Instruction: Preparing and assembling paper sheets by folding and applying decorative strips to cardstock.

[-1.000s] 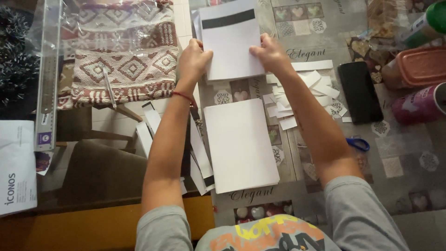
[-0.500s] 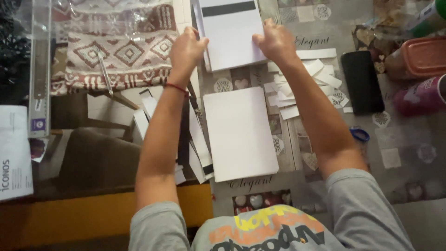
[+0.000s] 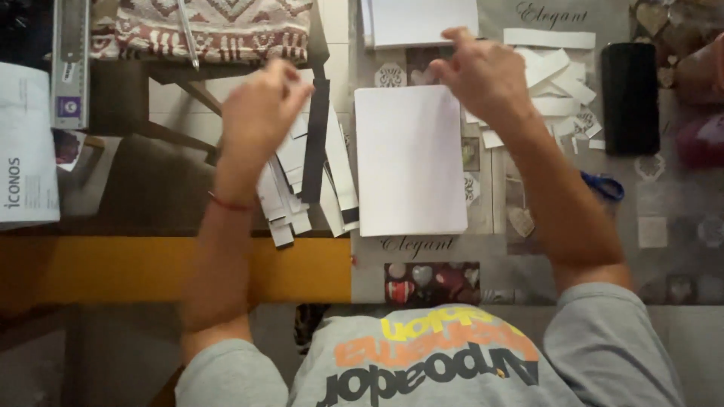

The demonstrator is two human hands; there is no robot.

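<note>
Spreading across most of the view: a glass-topped table (image 3: 664, 249) with a patterned grey cloth of hearts and squares under its right half, and a yellow edge band (image 3: 151, 267) along the near left side. Seen through the glass at upper left, a chair with a woven red-and-cream cushion (image 3: 219, 30). Lying flat at centre, a stack of white sheets (image 3: 411, 158), portrait-wise, bare of either hand. Farther up, partly cut by the top edge, a second white sheet (image 3: 422, 21). Left of the central stack, a fanned heap of long paper strips (image 3: 317, 173), white with some dark ones, overhanging the table edge. At far left, a white printed leaflet (image 3: 26, 151) and a metal ruler (image 3: 70, 60) standing lengthwise. At right, a black phone (image 3: 630, 98), face dark, beside a scatter of white offcuts (image 3: 558, 83). Blue-handled scissors (image 3: 603, 185) just past the right forearm.

Hovering over the strip heap, blurred: left hand (image 3: 260, 113), fingers bunched together, red cord at the wrist; whether anything pinched, cannot tell. Poised above the top right corner of the central stack: right hand (image 3: 483, 75), fingers curled loosely downward, holding nothing visible, contact with paper unclear.
</note>
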